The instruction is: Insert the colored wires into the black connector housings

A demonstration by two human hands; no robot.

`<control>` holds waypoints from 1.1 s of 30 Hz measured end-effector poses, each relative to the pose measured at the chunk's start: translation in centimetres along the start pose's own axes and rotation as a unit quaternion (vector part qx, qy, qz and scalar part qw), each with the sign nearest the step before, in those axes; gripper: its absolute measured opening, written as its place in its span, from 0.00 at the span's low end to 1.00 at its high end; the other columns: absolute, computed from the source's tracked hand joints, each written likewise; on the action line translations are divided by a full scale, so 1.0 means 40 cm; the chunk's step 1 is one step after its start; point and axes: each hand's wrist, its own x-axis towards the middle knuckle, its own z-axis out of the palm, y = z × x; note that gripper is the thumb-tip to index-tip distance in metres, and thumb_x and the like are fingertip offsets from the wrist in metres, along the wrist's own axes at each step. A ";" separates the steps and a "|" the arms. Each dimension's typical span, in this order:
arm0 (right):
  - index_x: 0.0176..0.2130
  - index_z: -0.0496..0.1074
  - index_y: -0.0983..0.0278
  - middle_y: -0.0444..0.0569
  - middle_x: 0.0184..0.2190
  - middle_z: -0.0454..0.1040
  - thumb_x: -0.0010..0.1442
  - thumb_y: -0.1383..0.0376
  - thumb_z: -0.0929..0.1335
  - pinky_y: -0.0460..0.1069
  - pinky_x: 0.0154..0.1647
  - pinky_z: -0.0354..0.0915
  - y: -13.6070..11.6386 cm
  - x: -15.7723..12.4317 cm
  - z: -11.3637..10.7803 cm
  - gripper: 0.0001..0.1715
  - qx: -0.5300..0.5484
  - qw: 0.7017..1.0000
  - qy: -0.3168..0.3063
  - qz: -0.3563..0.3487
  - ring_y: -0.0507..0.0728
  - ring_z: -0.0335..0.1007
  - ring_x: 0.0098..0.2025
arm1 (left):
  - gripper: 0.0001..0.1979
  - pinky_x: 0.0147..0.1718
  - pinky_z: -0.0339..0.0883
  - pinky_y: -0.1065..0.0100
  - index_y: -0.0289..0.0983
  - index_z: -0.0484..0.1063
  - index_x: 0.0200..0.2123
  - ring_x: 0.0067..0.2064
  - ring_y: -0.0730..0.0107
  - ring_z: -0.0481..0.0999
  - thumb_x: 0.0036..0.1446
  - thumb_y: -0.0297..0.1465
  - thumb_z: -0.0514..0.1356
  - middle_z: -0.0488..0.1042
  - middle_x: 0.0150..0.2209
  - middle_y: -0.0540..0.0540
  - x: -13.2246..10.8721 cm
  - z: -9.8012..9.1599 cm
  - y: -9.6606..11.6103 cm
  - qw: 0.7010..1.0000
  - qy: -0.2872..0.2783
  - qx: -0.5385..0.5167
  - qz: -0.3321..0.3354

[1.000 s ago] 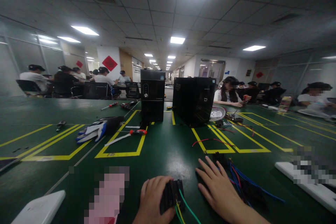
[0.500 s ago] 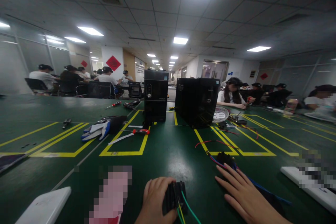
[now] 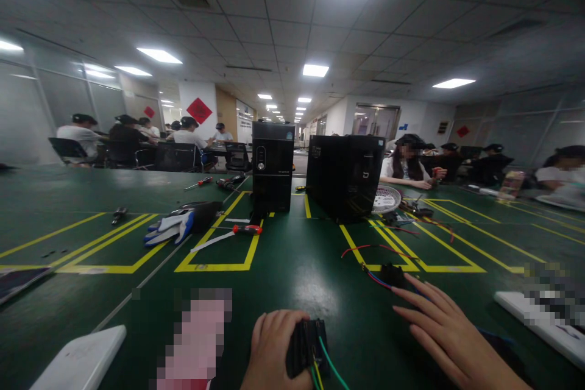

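Note:
My left hand (image 3: 275,350) is closed around a black ribbed block (image 3: 315,341) near the table's front edge. Green and yellow wires (image 3: 319,372) come out of the block towards me. To the right, my right hand (image 3: 441,320) has its fingers stretched out, palm down. It is over a dark item with red and blue wires (image 3: 377,275); a small black part (image 3: 393,274) of it shows beyond my fingertips. The rest of that item is hidden under the hand, and I cannot tell whether the hand touches it.
Two black computer towers (image 3: 273,167) stand mid-table. A red screwdriver (image 3: 247,230) and work gloves (image 3: 183,225) lie left, a white basket (image 3: 386,200) behind right. White slabs (image 3: 80,359) lie at both sides, beside a blurred pink item (image 3: 196,338). A co-worker (image 3: 406,164) sits across the table.
My right hand has shifted a little to the right, its fingers still extended. My left hand keeps its hold on the black block. The whole view has moved slightly.

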 end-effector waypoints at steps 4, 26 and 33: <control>0.41 0.77 0.55 0.48 0.42 0.79 0.65 0.55 0.59 0.54 0.49 0.66 -0.187 0.063 -0.022 0.20 0.125 0.991 -0.013 0.043 0.60 0.73 0.46 | 0.22 0.52 0.55 0.47 0.43 0.69 0.43 0.46 0.55 0.71 0.39 0.28 0.60 0.74 0.41 0.48 0.000 0.008 -0.005 1.000 -0.004 0.012 -0.001; 0.25 0.76 0.66 0.43 0.19 0.66 0.58 0.61 0.60 0.45 0.24 0.50 -0.305 0.123 0.064 0.20 0.255 0.949 -0.144 0.117 0.51 0.60 0.24 | 0.26 0.52 0.56 0.49 0.45 0.67 0.47 0.49 0.53 0.70 0.40 0.28 0.60 0.74 0.46 0.47 0.000 0.031 -0.042 0.999 0.021 0.019 0.022; 0.26 0.73 0.66 0.39 0.18 0.57 0.60 0.60 0.59 0.44 0.20 0.46 -0.320 0.124 0.094 0.21 0.337 0.926 -0.156 0.061 0.49 0.53 0.22 | 0.25 0.53 0.53 0.48 0.45 0.67 0.48 0.50 0.53 0.69 0.42 0.32 0.60 0.74 0.47 0.46 -0.003 0.039 -0.042 1.000 0.019 0.018 0.008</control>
